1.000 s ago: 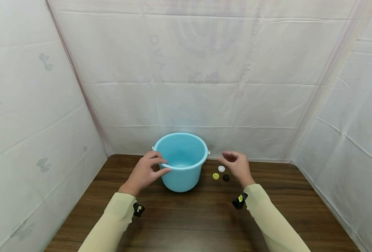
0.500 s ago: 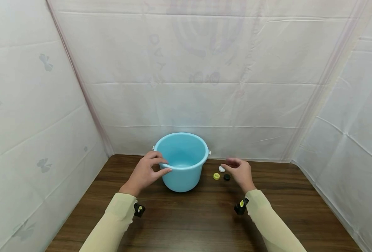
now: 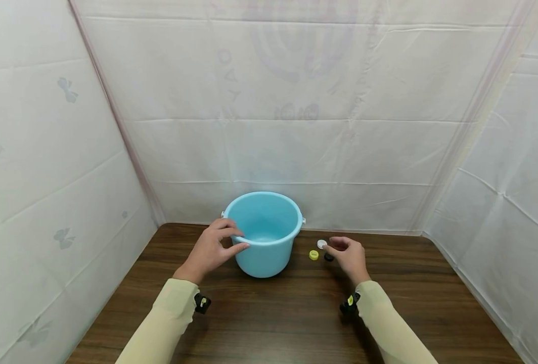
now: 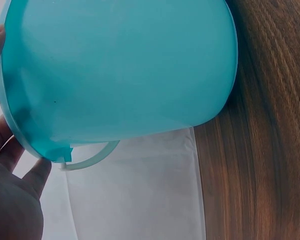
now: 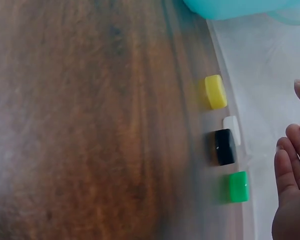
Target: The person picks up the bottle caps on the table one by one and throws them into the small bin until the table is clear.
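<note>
A light blue bucket [image 3: 262, 260] stands upright on the table. My left hand [image 3: 209, 252] grips its rim at the near left, thumb outside and fingers over the edge; in the left wrist view the bucket's wall fills much of the frame. To the right of the bucket, my right hand [image 3: 350, 257] hovers by several small bottle caps, thumb and fingers apart with nothing between them. A yellow cap [image 3: 313, 255], a white cap [image 3: 322, 244] and a black cap [image 3: 328, 257] lie close together. The right wrist view adds a green cap [image 5: 238, 187], hidden behind my hand in the head view.
The dark wooden table [image 3: 278, 318] ends at white sheeting [image 3: 269, 151] hung behind the bucket and along both sides. The bucket's pale carrying handle [image 4: 92, 161] hangs at its side. A small black camera is strapped to each wrist.
My right hand has come down and slightly towards me, closer over the caps, and now partly covers the black one. My left hand stays on the bucket's rim.
</note>
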Tool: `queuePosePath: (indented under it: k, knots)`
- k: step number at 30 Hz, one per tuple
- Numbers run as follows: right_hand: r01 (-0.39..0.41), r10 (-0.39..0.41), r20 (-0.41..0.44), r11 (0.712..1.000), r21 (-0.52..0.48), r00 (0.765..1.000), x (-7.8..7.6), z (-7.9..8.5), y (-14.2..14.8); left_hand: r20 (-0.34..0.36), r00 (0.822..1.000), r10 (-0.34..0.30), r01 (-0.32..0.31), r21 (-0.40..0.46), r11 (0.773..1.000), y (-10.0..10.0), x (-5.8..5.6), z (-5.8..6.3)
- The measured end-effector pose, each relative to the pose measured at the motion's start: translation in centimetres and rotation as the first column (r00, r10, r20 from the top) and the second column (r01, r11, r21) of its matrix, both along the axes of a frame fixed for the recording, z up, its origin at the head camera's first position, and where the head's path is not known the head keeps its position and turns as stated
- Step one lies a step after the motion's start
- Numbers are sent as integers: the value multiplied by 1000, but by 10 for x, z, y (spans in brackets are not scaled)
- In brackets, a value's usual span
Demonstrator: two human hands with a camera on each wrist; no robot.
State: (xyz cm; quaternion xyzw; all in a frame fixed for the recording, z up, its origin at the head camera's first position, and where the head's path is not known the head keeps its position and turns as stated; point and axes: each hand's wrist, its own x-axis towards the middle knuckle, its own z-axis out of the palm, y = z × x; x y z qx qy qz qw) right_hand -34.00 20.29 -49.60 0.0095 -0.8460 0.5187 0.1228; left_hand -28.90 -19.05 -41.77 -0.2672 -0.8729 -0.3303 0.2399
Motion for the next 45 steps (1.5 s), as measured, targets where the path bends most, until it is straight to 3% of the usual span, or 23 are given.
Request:
queuePosePath:
  k: [17, 28, 45]
  knots:
    - [24, -26, 30, 997, 75, 999, -1, -22, 4, -3, 1000, 0, 0, 5, 1000, 0, 0, 0]
    - [30, -40, 71, 990, 136, 997, -3, -27, 4, 17, 1000, 0, 0, 4, 1000, 0, 0, 0]
    - [26, -39, 43, 964, 264, 998, -4, -28, 1, 18, 1000, 6, -6, -2, 1000, 0, -1, -1]
